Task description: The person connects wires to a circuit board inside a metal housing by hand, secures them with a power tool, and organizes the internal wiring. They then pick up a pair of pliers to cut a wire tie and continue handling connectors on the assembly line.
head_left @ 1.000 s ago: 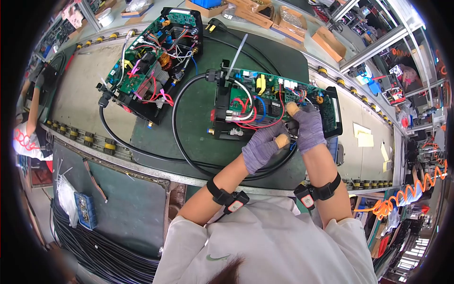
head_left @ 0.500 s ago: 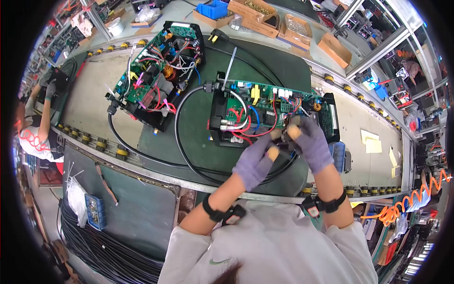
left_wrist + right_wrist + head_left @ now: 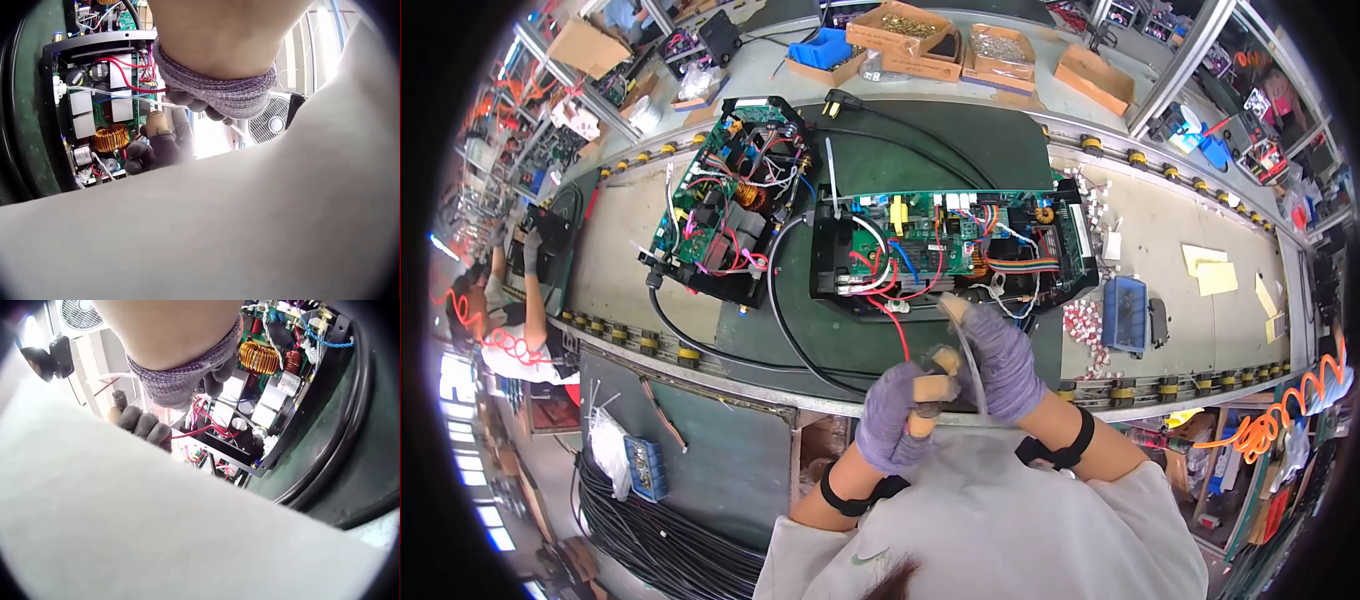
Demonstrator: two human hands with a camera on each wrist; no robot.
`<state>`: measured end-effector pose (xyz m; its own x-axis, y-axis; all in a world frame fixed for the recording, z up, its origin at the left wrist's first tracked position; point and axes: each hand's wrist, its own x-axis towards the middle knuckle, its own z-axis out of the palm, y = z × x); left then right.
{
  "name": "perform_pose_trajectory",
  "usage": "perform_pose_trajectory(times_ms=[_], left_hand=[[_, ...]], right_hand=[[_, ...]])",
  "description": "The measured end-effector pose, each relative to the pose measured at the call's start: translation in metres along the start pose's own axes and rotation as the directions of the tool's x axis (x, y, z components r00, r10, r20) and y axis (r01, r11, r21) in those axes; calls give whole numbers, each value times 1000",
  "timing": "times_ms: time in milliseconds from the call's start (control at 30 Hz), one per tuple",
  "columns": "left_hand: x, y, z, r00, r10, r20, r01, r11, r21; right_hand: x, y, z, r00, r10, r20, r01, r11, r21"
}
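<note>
An opened black chassis (image 3: 825, 275) with a green circuit board (image 3: 920, 235) and many coloured wires lies in front of me. My left hand (image 3: 900, 410), in a purple knit glove with tan fingertips, is off its near side, fingers curled round a red wire (image 3: 903, 335) that runs out of the chassis. My right hand (image 3: 1005, 360), gloved alike, is close to the chassis's near edge. At its fingertips it pinches a translucent strip like a cable tie (image 3: 973, 375), which hangs down between the hands. In the right wrist view the red wire (image 3: 190, 432) meets the left fingers.
A second opened chassis (image 3: 730, 190) stands left, with a black power cable (image 3: 730, 347) looping past. Right of the work are a blue bin (image 3: 1125, 315), small red-and-white parts (image 3: 1085, 335) and yellow papers (image 3: 1215, 275). Rollers (image 3: 1120, 392) line the near edge. Another person (image 3: 515, 330) works far left.
Both hands have drawn back from the chassis towards the body. The red wire now stretches out to the left hand, and the translucent strip shows at the right hand. The view has shifted.
</note>
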<state>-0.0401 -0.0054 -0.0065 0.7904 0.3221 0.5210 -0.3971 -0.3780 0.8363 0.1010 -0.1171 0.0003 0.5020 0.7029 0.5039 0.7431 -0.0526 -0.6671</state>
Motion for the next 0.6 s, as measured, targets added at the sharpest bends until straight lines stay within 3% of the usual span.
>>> perform_pose_trajectory(times_ms=[67,100,167,233,267,300,367,400,433,467,500,600], left_hand=[[-14,-1,-1,991,-106,-81,92,982,-164],[-16,2,5,970,-102,-220,67,985,-158],[-22,13,0,829,-505,-241,332,791,-514],[-7,14,0,842,-457,-287,261,810,-525],[-6,11,-6,867,-455,-203,261,762,-593],[-8,6,-15,887,-445,-122,264,706,-657],[-2,3,-19,921,-389,-23,244,623,-743],[-2,3,-18,908,-418,-15,296,668,-683],[-4,2,-18,895,-446,-7,347,707,-616],[-6,1,-17,881,-474,0,397,739,-544],[-8,1,-13,810,-587,-6,538,747,-391],[-5,-7,-6,755,-626,192,652,690,-315]], right_hand=[[-7,14,3,990,-60,128,62,998,-11],[-4,12,0,972,-75,224,81,997,-15],[-4,10,-3,928,-155,340,144,988,56],[-11,11,-6,986,-107,129,103,994,43],[-15,13,-9,996,-84,24,83,996,41],[-21,24,-11,997,79,8,-80,996,28],[-17,39,-18,997,78,28,-73,987,-143],[-14,43,-21,996,79,34,-69,971,-229],[-11,37,-23,978,199,56,-190,973,-135],[-11,38,-21,978,208,-9,-207,968,-139],[-11,40,-18,974,214,-74,-223,964,-143],[-10,35,-21,971,208,-119,-218,973,-79]])
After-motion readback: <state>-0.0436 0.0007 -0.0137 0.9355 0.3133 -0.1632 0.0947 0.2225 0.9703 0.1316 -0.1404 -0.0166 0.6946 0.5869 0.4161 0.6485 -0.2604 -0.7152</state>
